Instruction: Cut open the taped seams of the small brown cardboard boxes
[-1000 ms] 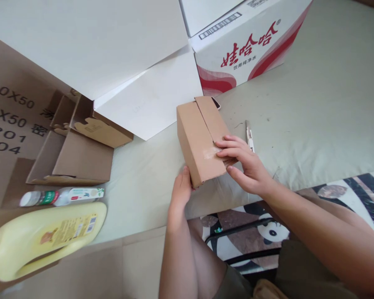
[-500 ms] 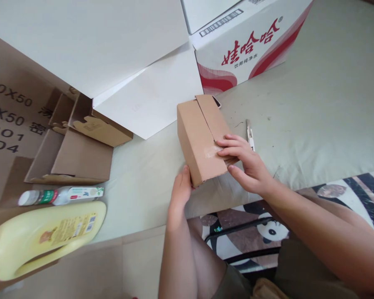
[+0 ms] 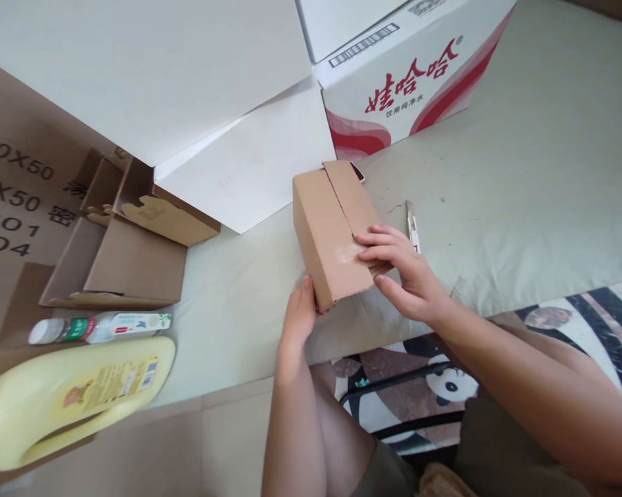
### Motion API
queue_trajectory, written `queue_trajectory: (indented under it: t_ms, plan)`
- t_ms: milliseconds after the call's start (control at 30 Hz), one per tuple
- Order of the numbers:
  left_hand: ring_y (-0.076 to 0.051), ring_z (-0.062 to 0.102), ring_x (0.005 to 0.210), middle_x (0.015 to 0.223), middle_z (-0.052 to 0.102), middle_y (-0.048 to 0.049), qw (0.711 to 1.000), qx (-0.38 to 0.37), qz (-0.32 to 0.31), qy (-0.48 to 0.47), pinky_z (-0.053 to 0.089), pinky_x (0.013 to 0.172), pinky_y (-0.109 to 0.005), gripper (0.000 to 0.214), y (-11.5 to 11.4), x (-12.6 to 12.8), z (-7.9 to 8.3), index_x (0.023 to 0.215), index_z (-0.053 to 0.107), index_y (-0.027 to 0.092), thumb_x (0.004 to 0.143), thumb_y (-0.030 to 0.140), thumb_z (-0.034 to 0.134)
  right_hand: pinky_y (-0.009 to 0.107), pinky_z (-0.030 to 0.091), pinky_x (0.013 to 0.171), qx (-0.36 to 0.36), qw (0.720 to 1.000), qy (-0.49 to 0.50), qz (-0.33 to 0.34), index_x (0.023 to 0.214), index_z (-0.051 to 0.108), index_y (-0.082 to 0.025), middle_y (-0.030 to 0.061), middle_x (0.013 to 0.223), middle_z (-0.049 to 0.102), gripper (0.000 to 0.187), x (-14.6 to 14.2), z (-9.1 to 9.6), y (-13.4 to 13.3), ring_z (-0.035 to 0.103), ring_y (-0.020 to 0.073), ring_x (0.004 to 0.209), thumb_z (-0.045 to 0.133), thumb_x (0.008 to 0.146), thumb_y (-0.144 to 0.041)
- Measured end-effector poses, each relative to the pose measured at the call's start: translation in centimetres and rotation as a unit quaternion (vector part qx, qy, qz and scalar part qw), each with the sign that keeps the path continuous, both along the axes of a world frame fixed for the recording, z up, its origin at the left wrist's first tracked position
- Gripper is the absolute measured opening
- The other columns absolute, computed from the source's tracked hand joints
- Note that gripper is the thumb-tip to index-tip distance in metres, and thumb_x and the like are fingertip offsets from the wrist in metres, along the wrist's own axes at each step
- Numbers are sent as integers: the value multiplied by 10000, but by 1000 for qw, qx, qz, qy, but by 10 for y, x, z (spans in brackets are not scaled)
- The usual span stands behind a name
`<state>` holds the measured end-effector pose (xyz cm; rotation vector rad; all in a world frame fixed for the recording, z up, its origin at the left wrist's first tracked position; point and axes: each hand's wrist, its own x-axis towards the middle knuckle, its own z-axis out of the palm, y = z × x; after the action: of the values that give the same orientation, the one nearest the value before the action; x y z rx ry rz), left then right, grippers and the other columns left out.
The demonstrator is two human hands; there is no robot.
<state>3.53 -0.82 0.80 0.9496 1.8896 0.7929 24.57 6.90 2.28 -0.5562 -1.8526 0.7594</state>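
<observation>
Head camera: I see a small brown box at the middle of things, on or just above the pale green cloth; I can't tell whether its near end rests fully. The left hand, at the box's seven o'clock corner, has its grip closed about the edge, thumb along the side, other fingers mostly hidden. The right hand, at four o'clock, lays bent fingers over the top, with the thumb lower by the near edge; whether that grip pinches or only presses, I can't tell. As far as I can judge, the work is partway: the top flaps are folded down and a short piece of clear tape sits near the near end, while the seam toward twelve o'clock shows no tape and the right-hand flap isn't flush. The box looks plain, its edges fairly straight, with a rougher lip at the near end and a layered brown bit under the right fingers. At three o'clock, well within reach, lies a cutter knife; at one o'clock, beyond, stands a red-and-white carton.
</observation>
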Motion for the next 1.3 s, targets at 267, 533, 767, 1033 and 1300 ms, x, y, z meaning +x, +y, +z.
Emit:
queue_trajectory:
  t_ms: [267,533,767,1033,1300]
  plan:
    - [-151,564,479,556,608,-43,1000,-11,-8,6,448,464,-229,365,2,0,2,895,595,140,990,381,338,546,384,1165,2,1000,5,4,1204,633,-256,88,1325,667,338,-1,0,1,514,287,1355,537,884,-201]
    - [-154,555,489,548,572,-31,1000,-5,-2,3,445,456,-234,348,2,-1,1,882,596,146,974,389,364,549,383,1165,-2,1000,2,4,1194,638,-253,91,1323,669,319,0,1,0,508,288,1361,531,896,-219]
    - [-157,564,492,551,590,-35,1000,-5,3,-3,452,457,-235,333,4,0,2,910,615,142,965,390,399,537,379,1170,-1,1000,5,5,1207,639,-257,85,1325,666,334,-1,0,1,501,282,1366,533,894,-211]
    - [-156,576,519,603,628,-50,1000,-5,3,-3,453,467,-236,355,2,1,5,931,620,143,963,415,395,558,366,1171,-5,1000,-1,-1,1198,639,-252,91,1320,670,335,0,-1,0,494,291,1374,526,886,-209]
    - [-163,575,519,574,589,-32,1000,-10,-6,24,452,495,-255,382,1,3,5,894,596,158,994,413,329,556,371,1169,0,1000,1,2,1209,627,-268,80,1326,669,343,0,-2,0,499,287,1372,537,882,-214]
